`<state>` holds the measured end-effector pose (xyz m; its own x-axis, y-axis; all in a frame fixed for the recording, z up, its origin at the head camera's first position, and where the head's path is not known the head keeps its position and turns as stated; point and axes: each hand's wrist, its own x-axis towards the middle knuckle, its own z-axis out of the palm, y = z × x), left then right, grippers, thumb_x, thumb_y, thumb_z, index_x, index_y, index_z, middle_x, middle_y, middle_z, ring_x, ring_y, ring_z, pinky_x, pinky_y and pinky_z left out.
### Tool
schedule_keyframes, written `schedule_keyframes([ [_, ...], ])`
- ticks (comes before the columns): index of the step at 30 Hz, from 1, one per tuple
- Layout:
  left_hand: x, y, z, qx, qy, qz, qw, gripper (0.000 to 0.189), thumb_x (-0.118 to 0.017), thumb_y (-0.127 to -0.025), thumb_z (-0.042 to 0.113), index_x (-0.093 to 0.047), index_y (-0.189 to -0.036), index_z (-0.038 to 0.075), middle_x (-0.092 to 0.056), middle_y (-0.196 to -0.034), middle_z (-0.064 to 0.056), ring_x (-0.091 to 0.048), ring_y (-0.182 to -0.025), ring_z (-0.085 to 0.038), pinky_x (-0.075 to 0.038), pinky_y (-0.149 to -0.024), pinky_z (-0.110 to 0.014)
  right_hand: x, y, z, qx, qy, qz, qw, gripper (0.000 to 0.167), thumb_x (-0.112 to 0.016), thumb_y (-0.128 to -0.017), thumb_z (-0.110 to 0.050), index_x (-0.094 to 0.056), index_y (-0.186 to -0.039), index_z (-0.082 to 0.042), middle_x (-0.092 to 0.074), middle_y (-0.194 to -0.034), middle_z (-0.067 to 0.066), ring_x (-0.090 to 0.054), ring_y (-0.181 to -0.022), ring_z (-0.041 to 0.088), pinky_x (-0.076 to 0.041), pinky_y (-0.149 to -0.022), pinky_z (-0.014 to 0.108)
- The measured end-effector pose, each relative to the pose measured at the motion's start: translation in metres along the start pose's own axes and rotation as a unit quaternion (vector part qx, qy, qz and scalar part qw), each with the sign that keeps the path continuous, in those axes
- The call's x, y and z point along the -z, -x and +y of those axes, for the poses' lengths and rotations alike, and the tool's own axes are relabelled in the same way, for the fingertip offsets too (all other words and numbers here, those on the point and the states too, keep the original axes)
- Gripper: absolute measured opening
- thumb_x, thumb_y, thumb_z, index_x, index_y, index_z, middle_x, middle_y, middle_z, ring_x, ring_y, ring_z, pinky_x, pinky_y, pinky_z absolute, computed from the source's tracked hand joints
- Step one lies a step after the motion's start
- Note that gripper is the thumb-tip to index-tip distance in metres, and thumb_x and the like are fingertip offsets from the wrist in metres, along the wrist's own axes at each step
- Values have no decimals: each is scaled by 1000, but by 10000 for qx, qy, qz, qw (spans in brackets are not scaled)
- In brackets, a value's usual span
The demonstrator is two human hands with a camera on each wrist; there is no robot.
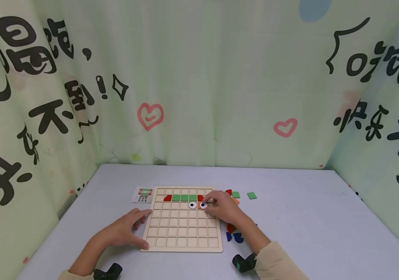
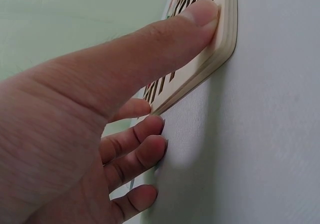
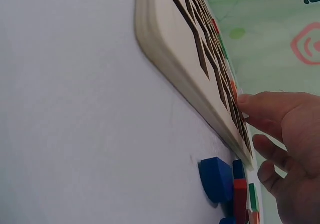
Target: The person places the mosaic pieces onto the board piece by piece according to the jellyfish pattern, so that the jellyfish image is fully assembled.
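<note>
A wooden grid board [image 1: 182, 249] lies on the table with a row of red and green tiles near its far edge. Below that row sits an eye tile [image 1: 192, 205], white with a black pupil. My right hand [image 1: 223, 208] pinches a second eye tile [image 1: 203, 205] at the board's right side, over or against an orange tile that is partly hidden. My left hand [image 1: 126, 230] rests at the board's left side. Its thumb [image 2: 170, 41] presses on the near left corner, and its index fingertip touches the left edge. The other left fingers hang loosely bent beside the board.
A small card [image 1: 142, 194] with a printed figure lies at the board's far left. Loose pieces lie right of the board, among them a green square [image 1: 251, 195] and blue pieces [image 1: 238, 237]. Printed curtains [image 1: 217, 85] stand behind the table.
</note>
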<state>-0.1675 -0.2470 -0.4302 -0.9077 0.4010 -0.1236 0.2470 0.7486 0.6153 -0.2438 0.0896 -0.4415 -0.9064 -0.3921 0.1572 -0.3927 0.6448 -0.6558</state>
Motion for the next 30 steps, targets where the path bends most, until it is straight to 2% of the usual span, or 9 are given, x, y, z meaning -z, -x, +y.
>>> schedule_keyframes([
  [12,0,-1,-1,-5,38,-12,10000,97,-86,-67,43,-41,-145,7,-48,-105,1,-42,-86,-11,-36,-69,-23,-6,-5,-4,-23,81,2,10000,10,-75,-83,-16,-73,-93,-18,-66,-97,-3,-50,-80,14,-44,-64,22],
  [22,0,0,-2,-131,0,7,9999,97,-86,-67,44,-42,-144,5,-47,-104,1,-42,-85,-10,-36,-69,-22,-12,-9,-9,168,102,-43,9998,12,-76,-83,-17,-73,-94,-18,-65,-94,-5,-50,-81,13,-44,-67,22],
  [30,0,-1,-1,-16,31,11,10000,96,-87,-66,43,-43,-144,7,-47,-104,2,-42,-86,-11,-36,-69,-23,-17,-13,-14,425,-138,-82,9990,11,-75,-84,-15,-73,-95,-15,-67,-97,-2,-53,-84,13,-46,-72,23],
])
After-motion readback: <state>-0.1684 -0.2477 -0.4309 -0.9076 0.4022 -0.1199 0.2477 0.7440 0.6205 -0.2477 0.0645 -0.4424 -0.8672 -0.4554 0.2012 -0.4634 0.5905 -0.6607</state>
